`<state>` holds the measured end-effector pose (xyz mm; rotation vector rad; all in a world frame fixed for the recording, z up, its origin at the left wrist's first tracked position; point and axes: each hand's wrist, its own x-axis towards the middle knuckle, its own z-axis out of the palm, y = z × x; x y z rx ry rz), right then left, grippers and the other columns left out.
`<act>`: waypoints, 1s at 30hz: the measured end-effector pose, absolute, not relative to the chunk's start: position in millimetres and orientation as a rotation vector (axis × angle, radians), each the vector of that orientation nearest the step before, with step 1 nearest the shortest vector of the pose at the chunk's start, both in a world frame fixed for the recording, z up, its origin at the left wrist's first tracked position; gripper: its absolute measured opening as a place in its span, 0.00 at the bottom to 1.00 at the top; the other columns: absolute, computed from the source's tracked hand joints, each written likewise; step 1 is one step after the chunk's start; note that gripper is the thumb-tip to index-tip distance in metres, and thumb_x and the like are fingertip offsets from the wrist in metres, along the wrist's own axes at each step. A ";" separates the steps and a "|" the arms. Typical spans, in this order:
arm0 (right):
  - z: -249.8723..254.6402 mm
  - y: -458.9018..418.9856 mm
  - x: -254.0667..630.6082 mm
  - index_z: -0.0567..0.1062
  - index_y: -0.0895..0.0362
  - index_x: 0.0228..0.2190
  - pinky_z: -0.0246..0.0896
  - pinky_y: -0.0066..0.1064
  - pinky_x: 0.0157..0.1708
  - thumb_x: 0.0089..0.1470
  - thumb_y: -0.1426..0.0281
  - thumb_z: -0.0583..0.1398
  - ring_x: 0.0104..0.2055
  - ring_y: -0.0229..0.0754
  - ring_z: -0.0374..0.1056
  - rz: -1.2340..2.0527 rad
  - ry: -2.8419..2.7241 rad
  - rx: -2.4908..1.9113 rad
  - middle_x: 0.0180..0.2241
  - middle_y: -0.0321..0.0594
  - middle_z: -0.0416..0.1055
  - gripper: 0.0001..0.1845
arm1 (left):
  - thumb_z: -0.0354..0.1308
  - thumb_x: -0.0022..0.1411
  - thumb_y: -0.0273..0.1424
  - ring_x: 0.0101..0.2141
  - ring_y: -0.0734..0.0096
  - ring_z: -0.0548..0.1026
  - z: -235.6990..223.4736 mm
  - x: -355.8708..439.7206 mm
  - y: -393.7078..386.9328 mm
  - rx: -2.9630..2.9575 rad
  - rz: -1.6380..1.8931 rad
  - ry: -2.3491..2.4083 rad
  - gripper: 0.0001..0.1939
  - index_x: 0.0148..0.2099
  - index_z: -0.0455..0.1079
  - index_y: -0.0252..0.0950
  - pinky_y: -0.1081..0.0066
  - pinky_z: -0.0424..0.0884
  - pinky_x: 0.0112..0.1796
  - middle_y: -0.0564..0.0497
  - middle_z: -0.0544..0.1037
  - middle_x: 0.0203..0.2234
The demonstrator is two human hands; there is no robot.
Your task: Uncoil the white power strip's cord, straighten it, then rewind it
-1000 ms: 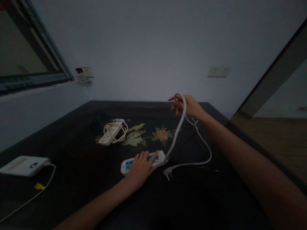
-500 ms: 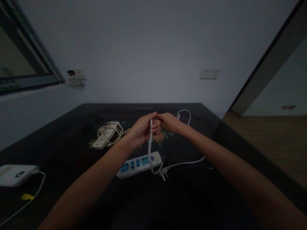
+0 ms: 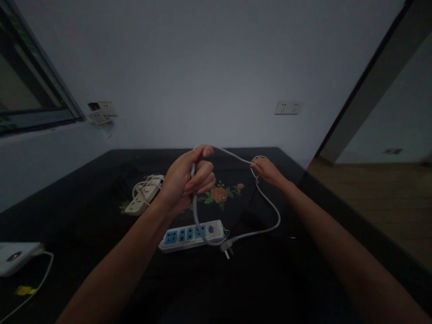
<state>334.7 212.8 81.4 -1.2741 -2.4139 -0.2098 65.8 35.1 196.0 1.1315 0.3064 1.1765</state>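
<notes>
My left hand [image 3: 191, 177] is closed around a white power cord [image 3: 196, 211], held above the table. From there the cord stretches right to my right hand [image 3: 266, 171], whose fingers pinch it. Beyond that hand it loops down to the table and curves back to a plug [image 3: 227, 246] with metal prongs. Below my left hand lies a white power strip [image 3: 192, 236] with blue sockets; the cord crosses over its right part. Thin coloured wires show at the strip's right end.
A second power strip [image 3: 137, 207], wrapped in its cream cord, lies to the left on the black table [image 3: 236, 288]. At far left are a white device [image 3: 20, 254] with a cable and a yellow tag [image 3: 25, 290]. Wall sockets [image 3: 287, 107] are behind.
My hands were together and have parted: the right moved right, drawing a length of cord between them, and the left shifted slightly left. The view has also shifted a little.
</notes>
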 end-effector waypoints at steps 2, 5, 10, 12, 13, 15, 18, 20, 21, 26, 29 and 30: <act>68.0 216.2 346.2 0.70 0.58 0.34 0.59 0.35 0.41 0.63 0.65 0.49 0.39 0.42 0.66 -0.185 -2.396 -1.326 0.36 0.44 0.70 0.13 | 0.33 0.70 0.27 0.08 0.81 0.43 196.7 66.2 30.7 1.163 1.155 0.299 0.22 0.29 0.64 0.35 0.83 0.54 0.13 0.62 0.49 0.05; 46.1 216.1 364.3 0.70 0.59 0.42 0.65 0.38 0.40 0.61 0.64 0.55 0.40 0.41 0.68 -0.125 -2.370 -1.428 0.41 0.42 0.70 0.13 | 0.34 0.70 0.28 0.08 0.81 0.43 199.7 66.3 23.4 1.196 1.154 0.307 0.21 0.29 0.63 0.36 0.82 0.55 0.13 0.62 0.49 0.05; 22.2 210.7 389.3 0.70 0.59 0.46 0.67 0.40 0.41 0.59 0.65 0.57 0.42 0.42 0.69 -0.024 -2.334 -1.565 0.45 0.43 0.69 0.15 | 0.36 0.70 0.32 0.07 0.82 0.44 200.7 68.9 18.3 1.202 1.156 0.390 0.20 0.27 0.61 0.37 0.82 0.54 0.13 0.62 0.51 0.05; 24.1 210.9 395.1 0.69 0.59 0.47 0.68 0.41 0.41 0.59 0.65 0.57 0.43 0.42 0.69 -0.014 -2.290 -1.620 0.46 0.44 0.69 0.16 | 0.37 0.70 0.33 0.07 0.82 0.46 197.9 70.1 21.2 1.230 1.141 0.404 0.20 0.27 0.61 0.38 0.81 0.55 0.13 0.61 0.53 0.05; 28.6 211.9 397.2 0.69 0.58 0.47 0.68 0.40 0.41 0.59 0.65 0.57 0.43 0.42 0.69 -0.020 -2.260 -1.647 0.46 0.43 0.69 0.16 | 0.37 0.70 0.33 0.07 0.82 0.46 195.5 70.0 24.4 1.240 1.135 0.408 0.20 0.28 0.62 0.38 0.81 0.55 0.13 0.61 0.55 0.05; 45.7 215.8 400.3 0.71 0.55 0.45 0.67 0.37 0.41 0.60 0.65 0.55 0.43 0.40 0.68 -0.058 -2.187 -1.688 0.47 0.43 0.69 0.12 | 0.39 0.69 0.32 0.07 0.83 0.47 188.1 67.4 34.7 1.225 1.158 0.412 0.18 0.28 0.62 0.37 0.81 0.54 0.13 0.61 0.56 0.05; 90.3 224.4 401.8 0.73 0.55 0.41 0.66 0.35 0.40 0.61 0.63 0.54 0.39 0.38 0.68 -0.172 -2.082 -1.684 0.43 0.42 0.71 0.12 | 0.43 0.67 0.30 0.07 0.84 0.47 169.0 57.6 56.4 1.104 1.242 0.455 0.14 0.29 0.62 0.37 0.82 0.52 0.14 0.62 0.55 0.06; 128.8 229.0 399.6 0.74 0.58 0.33 0.63 0.35 0.37 0.61 0.62 0.54 0.37 0.41 0.68 -0.267 -2.016 -1.646 0.35 0.44 0.73 0.15 | 0.44 0.66 0.29 0.08 0.84 0.48 152.1 49.7 69.6 1.019 1.250 0.511 0.12 0.30 0.63 0.36 0.82 0.53 0.15 0.62 0.56 0.08; 149.1 230.2 397.1 0.75 0.59 0.30 0.61 0.36 0.36 0.61 0.61 0.53 0.37 0.44 0.68 -0.315 -1.987 -1.622 0.33 0.46 0.73 0.17 | 0.45 0.65 0.29 0.09 0.84 0.48 143.2 46.2 74.4 0.991 1.233 0.533 0.11 0.30 0.63 0.35 0.82 0.54 0.15 0.62 0.56 0.08; 243.3 223.5 371.6 0.77 0.62 0.27 0.56 0.38 0.34 0.58 0.59 0.55 0.34 0.47 0.68 -0.589 -1.984 -1.455 0.27 0.47 0.72 0.21 | 0.49 0.63 0.31 0.10 0.84 0.50 106.1 35.5 79.7 1.017 1.119 0.678 0.07 0.35 0.64 0.35 0.81 0.57 0.18 0.63 0.58 0.10; 284.7 214.4 351.9 0.78 0.61 0.27 0.56 0.39 0.34 0.56 0.55 0.57 0.32 0.46 0.67 -0.640 -2.016 -1.404 0.22 0.42 0.68 0.22 | 0.53 0.61 0.35 0.13 0.82 0.59 92.1 27.2 80.6 1.162 1.029 0.874 0.11 0.43 0.64 0.34 0.80 0.59 0.19 0.60 0.67 0.16; 295.2 211.1 345.3 0.79 0.60 0.26 0.56 0.38 0.33 0.55 0.53 0.57 0.31 0.45 0.66 -0.664 -2.055 -1.378 0.20 0.40 0.67 0.23 | 0.54 0.60 0.36 0.15 0.81 0.63 88.7 22.6 82.7 1.226 0.996 0.948 0.14 0.46 0.64 0.34 0.79 0.61 0.21 0.57 0.70 0.20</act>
